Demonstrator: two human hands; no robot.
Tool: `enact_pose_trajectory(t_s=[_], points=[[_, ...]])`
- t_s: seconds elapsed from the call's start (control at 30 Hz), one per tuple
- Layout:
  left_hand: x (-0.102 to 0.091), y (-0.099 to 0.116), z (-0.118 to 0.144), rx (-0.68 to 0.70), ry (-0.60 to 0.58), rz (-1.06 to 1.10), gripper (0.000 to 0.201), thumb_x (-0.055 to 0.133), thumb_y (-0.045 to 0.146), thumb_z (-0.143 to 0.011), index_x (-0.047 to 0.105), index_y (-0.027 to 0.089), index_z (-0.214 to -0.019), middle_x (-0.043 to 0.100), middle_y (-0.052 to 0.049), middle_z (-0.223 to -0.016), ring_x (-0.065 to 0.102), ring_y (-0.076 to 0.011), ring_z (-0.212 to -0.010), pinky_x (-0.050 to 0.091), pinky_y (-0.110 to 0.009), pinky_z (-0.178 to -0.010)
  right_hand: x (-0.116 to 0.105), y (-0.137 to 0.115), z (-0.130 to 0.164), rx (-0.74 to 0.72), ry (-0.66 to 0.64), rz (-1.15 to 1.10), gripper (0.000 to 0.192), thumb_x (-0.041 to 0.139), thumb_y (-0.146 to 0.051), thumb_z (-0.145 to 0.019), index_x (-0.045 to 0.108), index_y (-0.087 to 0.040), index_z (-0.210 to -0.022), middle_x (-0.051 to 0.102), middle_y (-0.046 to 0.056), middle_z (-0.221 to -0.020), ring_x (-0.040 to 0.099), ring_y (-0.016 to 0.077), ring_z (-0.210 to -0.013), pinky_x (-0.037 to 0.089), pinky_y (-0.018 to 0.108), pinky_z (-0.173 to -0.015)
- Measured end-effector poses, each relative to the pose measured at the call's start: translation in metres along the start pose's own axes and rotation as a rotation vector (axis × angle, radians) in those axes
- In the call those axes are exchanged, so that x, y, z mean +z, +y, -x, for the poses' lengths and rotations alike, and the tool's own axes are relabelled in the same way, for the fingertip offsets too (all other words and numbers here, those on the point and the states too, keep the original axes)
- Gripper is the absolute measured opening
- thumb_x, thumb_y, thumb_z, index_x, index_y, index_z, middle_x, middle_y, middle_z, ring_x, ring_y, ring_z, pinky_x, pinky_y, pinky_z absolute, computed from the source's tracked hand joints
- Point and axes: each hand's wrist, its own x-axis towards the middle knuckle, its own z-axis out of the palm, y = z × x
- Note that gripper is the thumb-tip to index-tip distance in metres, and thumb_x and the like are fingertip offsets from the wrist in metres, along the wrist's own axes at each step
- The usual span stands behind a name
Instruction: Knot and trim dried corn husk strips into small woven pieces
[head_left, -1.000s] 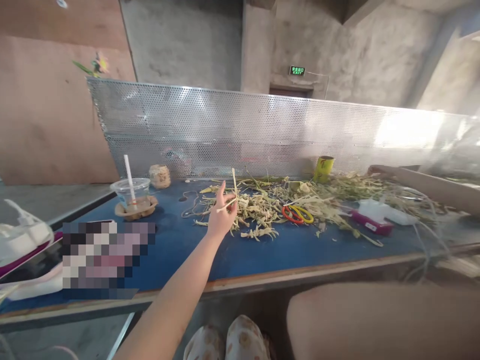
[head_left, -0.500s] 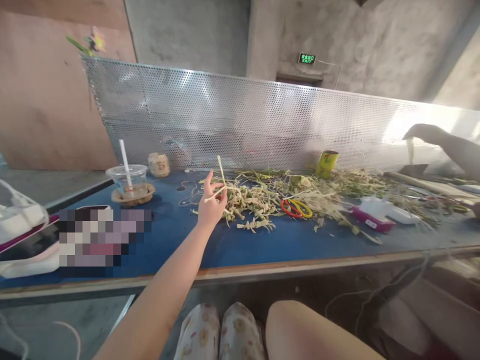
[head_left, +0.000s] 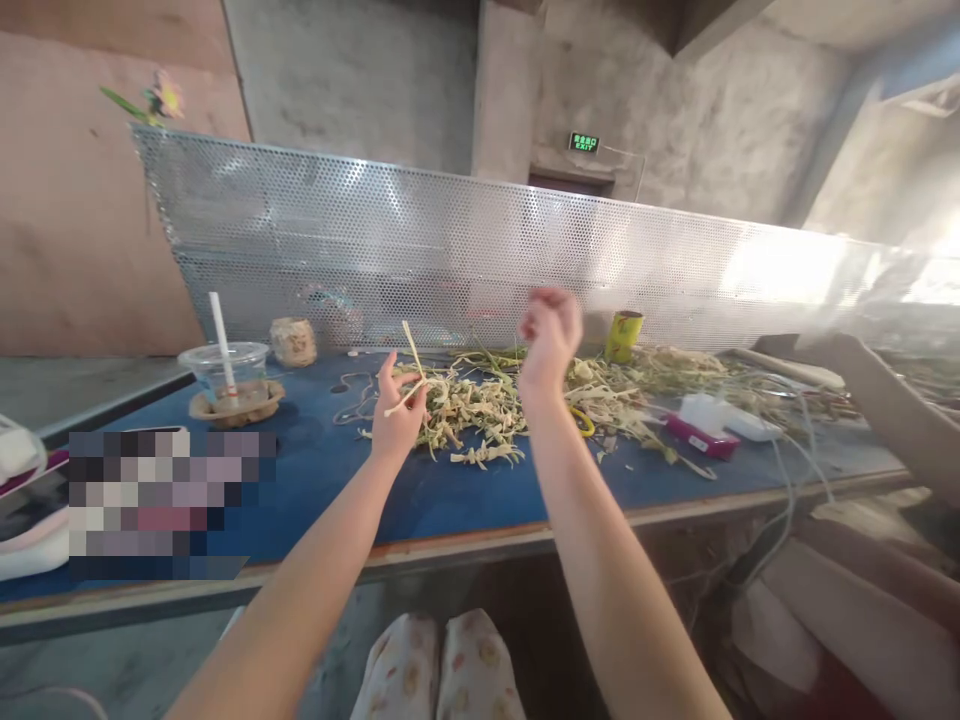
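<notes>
My left hand (head_left: 397,410) is above the blue table, near its middle, pinching a thin pale plant strip (head_left: 412,346) between thumb and fingers. One end of the strip sticks up and another pale end points down to the left across the fingers. Behind and beside this hand lies a heap of dry, curled plant scraps (head_left: 480,405). My right hand (head_left: 551,335) is raised over the heap's right part, smeared by motion. Its fingers look bent, but whether anything is in them cannot be made out.
A plastic cup with a straw (head_left: 225,372) stands left in a cardboard holder, near a pale jar (head_left: 292,342). A yellow-green can (head_left: 623,337) and a magenta tissue pack (head_left: 701,437) are on the right. Perforated metal (head_left: 360,240) backs the table. Another person's arm (head_left: 892,400) reaches in from the right.
My right hand and forearm have come into view and rise over the heap. My left hand still grips the strip. The view has shifted, and the other person's hand is lower.
</notes>
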Motion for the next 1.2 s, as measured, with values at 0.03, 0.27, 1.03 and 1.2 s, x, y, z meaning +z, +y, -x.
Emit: enact_pose_trajectory(t_s=[0.03, 0.27, 1.03, 1.2], points=[[-0.001, 0.0, 0.001, -0.017, 0.012, -0.005, 0.065, 0.054, 0.022, -0.077, 0.019, 0.024, -0.133, 0.058, -0.008, -0.101, 0.051, -0.004, -0.039, 0.046, -0.02, -0.045, 0.012, 0.004, 0.006, 0.028, 0.048, 0.064, 0.03, 0.021, -0.02, -0.09, 0.041, -0.019, -0.112, 0.05, 0.009, -0.1, 0.053, 0.0119, -0.076, 0.046, 0.028, -0.066], [-0.004, 0.001, 0.003, -0.071, 0.102, -0.057, 0.066, 0.056, 0.025, -0.076, 0.022, 0.027, -0.132, 0.06, -0.006, -0.102, 0.045, -0.0034, -0.035, 0.039, -0.017, -0.033, 0.055, 0.033, 0.053, -0.065, -0.091, 0.266, 0.017, 0.031, -0.012, -0.079, 0.045, -0.015, -0.088, 0.05, 0.01, -0.089, 0.051, 0.015, -0.067, 0.045, 0.029, -0.06], [-0.003, -0.015, -0.022, -0.606, -0.014, 0.525, 0.077, 0.071, 0.016, -0.057, 0.034, 0.013, -0.124, 0.066, -0.001, -0.07, 0.052, -0.0072, -0.039, 0.033, -0.016, -0.034, 0.063, 0.025, 0.071, -0.491, -0.591, 0.407, 0.016, 0.046, -0.015, -0.08, 0.055, -0.017, -0.093, 0.057, 0.01, -0.098, 0.05, 0.0199, -0.093, 0.042, 0.035, -0.084], [-0.017, -0.025, -0.028, -0.65, -0.064, 0.564, 0.081, 0.072, 0.016, -0.059, 0.03, 0.014, -0.128, 0.067, -0.01, -0.092, 0.063, -0.0136, -0.056, 0.038, -0.018, -0.037, 0.066, 0.031, 0.064, -0.325, -0.579, 0.186, 0.012, 0.048, -0.016, -0.081, 0.058, -0.02, -0.077, 0.059, 0.004, -0.076, 0.052, 0.0167, -0.079, 0.044, 0.03, -0.073]])
